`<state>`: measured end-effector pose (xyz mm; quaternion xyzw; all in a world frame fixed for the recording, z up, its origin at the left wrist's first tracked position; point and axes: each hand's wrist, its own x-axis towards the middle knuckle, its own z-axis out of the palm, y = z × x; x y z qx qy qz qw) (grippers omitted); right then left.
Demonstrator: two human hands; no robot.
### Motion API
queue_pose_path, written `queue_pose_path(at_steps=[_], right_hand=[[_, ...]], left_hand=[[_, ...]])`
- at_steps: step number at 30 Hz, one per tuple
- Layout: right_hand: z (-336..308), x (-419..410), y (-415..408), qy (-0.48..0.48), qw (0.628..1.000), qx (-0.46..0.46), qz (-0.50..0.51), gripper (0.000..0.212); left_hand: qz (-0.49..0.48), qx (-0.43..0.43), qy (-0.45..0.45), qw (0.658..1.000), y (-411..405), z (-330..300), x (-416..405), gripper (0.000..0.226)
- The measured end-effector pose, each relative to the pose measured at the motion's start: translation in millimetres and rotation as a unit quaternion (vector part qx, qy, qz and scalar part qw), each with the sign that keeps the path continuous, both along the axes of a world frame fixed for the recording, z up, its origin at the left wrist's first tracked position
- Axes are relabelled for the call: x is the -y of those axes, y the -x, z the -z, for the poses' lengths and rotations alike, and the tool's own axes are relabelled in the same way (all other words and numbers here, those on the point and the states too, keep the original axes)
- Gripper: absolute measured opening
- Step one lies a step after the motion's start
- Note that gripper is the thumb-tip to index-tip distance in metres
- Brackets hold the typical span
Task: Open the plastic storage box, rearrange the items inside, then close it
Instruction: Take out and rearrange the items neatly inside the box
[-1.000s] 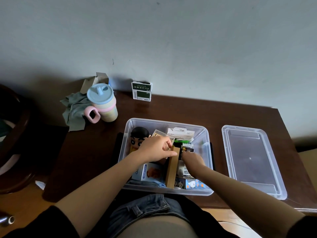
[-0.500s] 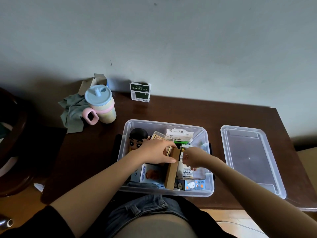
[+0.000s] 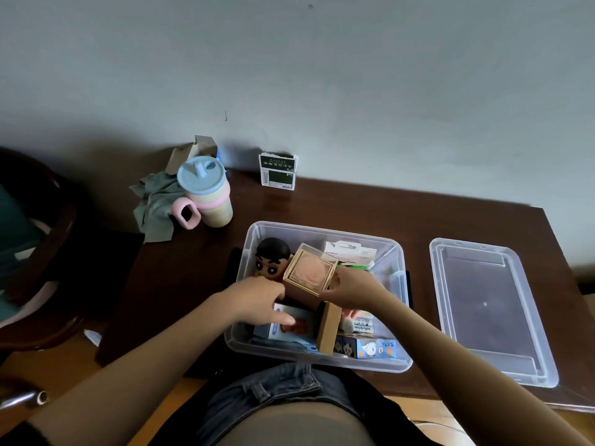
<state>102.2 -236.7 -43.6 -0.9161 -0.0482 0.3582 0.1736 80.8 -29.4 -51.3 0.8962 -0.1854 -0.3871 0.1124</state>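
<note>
The clear plastic storage box [image 3: 322, 236] sits open at the bench's front edge, so its contents are reachable. The right hand [image 3: 352, 289] pinches a square tan clear-topped case [image 3: 310, 272], raised above the contents, probably for repositioning. The left hand [image 3: 257, 300] rests on a blue-and-white carton [image 3: 291, 329], fingers extended. The clear lid [image 3: 489, 310] lies near the right edge of the dark wooden bench [image 3: 354, 207], below a grey wall.

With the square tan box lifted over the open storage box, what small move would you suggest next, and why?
Probably lower the square tan box into the gap beside the cartoon figure. The right hand pinches its edge above the storage box, the left hand rests on the blue packet, and the lid lies aside on the table.
</note>
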Motion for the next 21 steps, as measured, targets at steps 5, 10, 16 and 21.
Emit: queue_pose_path(at_steps=[5, 10, 16, 21], right_hand=[[-3, 11, 0, 0.029, 0.999, 0.026, 0.037, 0.025], [-21, 42, -7, -0.051, 0.989, 0.039, 0.133, 0.038], [-39, 80, -22, -0.226, 0.936, 0.033, 0.267, 0.016], [-34, 80, -20, -0.402, 0.842, -0.039, 0.357, 0.029]], left_hand=[[-0.042, -0.052, 0.037, 0.997, 1, 6, 15, 0.052], [-0.110, -0.072, 0.190, 0.973, -19, -28, -10, 0.032], [-0.381, -0.012, 0.396, 0.835, -39, -37, -41, 0.018], [-0.360, 0.037, 0.295, 0.884, -23, -22, -25, 0.037]])
